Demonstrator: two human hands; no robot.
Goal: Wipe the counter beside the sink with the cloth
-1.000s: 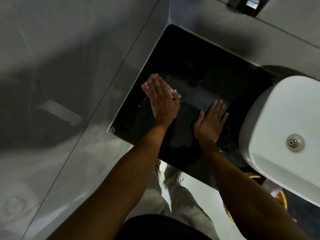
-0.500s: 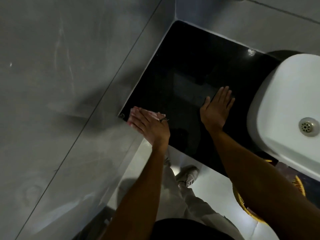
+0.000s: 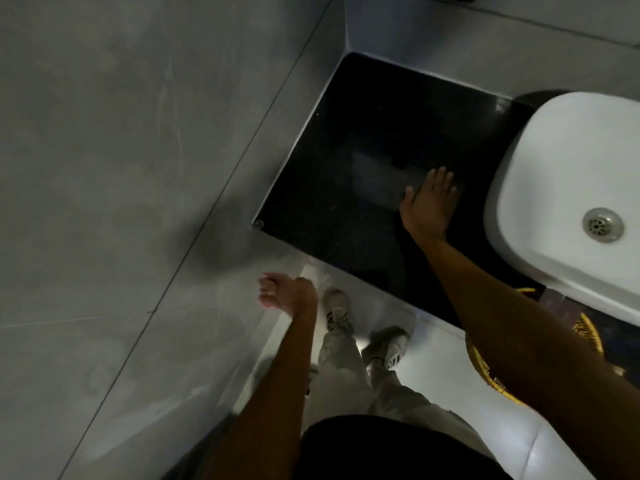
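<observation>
Head view, dim light, some motion blur on the left side.

The black table (image 3: 346, 161) sat in the corner between grey tiled walls (image 3: 121, 133), with the white sink (image 3: 554, 168) at its right edge; the sink was cut off by the frame on the right. The drain (image 3: 603, 225) was visible in the basin.

Right hand (image 3: 427, 206): lay palm down on the table, just beside the sink, fingers (image 3: 441, 180) straight and spread, holding nothing. Fingertips merged with the dark glossy surface and were hard to separate.

Left hand (image 3: 284, 294): was off the table, below and left of its front left corner, in front of the wall. It was blurred. Fingers curled inward; a pinkish tint showed at the fingertips and at the lower edge of the hand, probably the cloth (image 3: 266, 303) bunched in the grip. Outline of the cloth could not be made out, and most of it was hidden inside the hand.

A faint pale smear or reflection on the table left of the right hand; could not tell which.

Below: pale trousers (image 3: 343, 375) and two shoes (image 3: 389, 344) on the light floor (image 3: 433, 358). A yellow-rimmed object (image 3: 485, 372) under the table, mostly hidden by the right forearm; identity unclear. Dark object at the top edge cut off.
</observation>
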